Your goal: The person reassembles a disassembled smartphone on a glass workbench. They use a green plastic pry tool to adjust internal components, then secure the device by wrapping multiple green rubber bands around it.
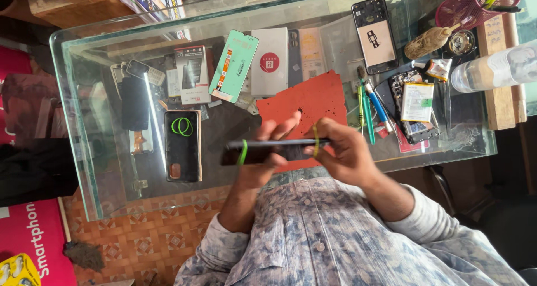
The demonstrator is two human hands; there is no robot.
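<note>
Dark phone (279, 150), edge-on. The left hand (258, 171) clasps it beside the green band (242, 152). The right hand (347, 151) has fingers pinching the yellow band (316, 140) around it. The band is best seated flat and untwisted.

Two hands, left (267, 151) and right (342, 151), hold one dark phone (274, 150) wrapped by two rubber bands (243, 151), above one red mat (305, 104), one opened phone (376, 35), one plastic bottle (495, 68) and one pink pen basket (472, 6).

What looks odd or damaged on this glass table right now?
Two phones lie opened: one at the far edge and another near the tools, insides exposed. The dark phone in both hands is bound with green rubber bands.
</note>
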